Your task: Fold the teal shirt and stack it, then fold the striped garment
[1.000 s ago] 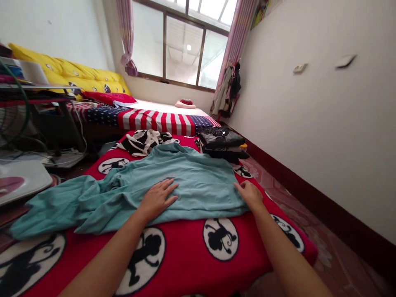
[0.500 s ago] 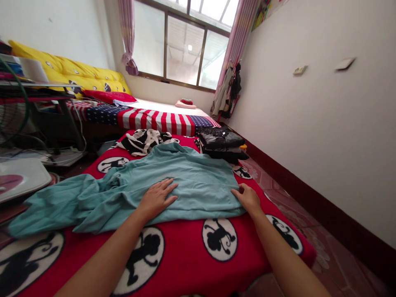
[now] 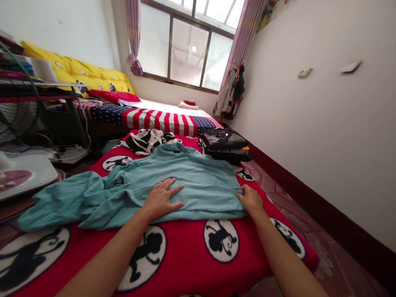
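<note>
A teal shirt (image 3: 198,185) lies spread over a red blanket (image 3: 185,255) printed with black monkeys in white circles. Its left part is bunched and creased, while the part near my hands is fairly flat. My left hand (image 3: 162,198) rests palm down on the middle of the shirt, fingers and thumb spread. At the shirt's right edge, my right hand (image 3: 251,200) has its thumb and fingers pinched together on the fabric. A crumpled black-and-white cloth (image 3: 150,141) sits just beyond the shirt.
Folded dark clothes (image 3: 224,142) are stacked at the blanket's far right corner. Behind stands a bed with a striped, starred cover (image 3: 157,120). To the left are a cluttered desk (image 3: 40,93) and a white stool (image 3: 27,175). A white wall (image 3: 324,132) runs along the right.
The view has shifted slightly, so everything appears a little further right. My left hand's thumb and fingers are spread a bit wider. My right hand stays at the shirt's edge.
</note>
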A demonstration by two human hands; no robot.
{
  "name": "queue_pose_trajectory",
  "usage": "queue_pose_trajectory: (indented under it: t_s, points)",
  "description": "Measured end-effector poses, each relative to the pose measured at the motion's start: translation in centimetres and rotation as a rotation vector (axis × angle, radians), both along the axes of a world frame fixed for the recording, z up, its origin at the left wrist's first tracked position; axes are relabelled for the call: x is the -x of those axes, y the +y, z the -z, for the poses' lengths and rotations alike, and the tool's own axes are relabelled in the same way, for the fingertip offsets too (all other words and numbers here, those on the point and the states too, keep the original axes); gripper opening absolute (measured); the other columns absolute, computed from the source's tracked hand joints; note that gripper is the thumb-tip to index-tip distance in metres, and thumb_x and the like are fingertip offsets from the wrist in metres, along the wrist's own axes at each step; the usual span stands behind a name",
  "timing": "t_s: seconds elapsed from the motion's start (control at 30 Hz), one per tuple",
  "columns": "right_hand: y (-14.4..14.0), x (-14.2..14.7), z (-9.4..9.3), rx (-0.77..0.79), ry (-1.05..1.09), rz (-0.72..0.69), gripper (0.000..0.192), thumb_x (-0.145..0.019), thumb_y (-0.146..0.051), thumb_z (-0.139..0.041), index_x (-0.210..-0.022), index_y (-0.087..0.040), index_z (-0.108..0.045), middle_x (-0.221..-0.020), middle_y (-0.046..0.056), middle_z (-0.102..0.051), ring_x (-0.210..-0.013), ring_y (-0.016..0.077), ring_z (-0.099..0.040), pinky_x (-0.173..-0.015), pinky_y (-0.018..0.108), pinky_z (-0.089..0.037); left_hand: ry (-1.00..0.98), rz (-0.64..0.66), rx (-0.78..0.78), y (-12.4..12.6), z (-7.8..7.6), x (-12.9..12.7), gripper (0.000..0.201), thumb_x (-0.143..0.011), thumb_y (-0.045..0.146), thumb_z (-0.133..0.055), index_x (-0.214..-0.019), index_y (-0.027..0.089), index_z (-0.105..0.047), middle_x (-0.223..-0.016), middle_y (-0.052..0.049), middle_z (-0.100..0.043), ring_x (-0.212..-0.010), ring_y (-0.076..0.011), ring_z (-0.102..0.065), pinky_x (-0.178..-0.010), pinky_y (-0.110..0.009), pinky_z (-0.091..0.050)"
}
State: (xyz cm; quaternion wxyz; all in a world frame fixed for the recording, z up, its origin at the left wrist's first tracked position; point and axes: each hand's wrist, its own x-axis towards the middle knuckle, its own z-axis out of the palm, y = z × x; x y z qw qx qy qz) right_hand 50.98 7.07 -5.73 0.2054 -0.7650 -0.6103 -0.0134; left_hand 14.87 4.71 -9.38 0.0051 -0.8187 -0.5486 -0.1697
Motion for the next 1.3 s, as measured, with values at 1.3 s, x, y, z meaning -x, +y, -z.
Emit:
queue_pose_trajectory:
  t_s: [1.3]
  points:
    - [-3.6, 9.7, -1.3, 0.019, -0.531, -0.405, 0.026, -0.090, -0.029, -0.048, -0.093, -0.016, -0.071, -0.104, 0.015, -0.071, -0.101, 0.0294, -0.062, -0.089, 0.042, -0.041, -0.139, 0.022, 0.024, -0.5, -0.1, 0.0, 0.072, -0.073, 0.073, -0.056, -0.135, 0.037, -0.051, -0.153, -0.007, -0.036, -0.140, -0.0316, -0.031, -0.114, -0.049, -0.022]
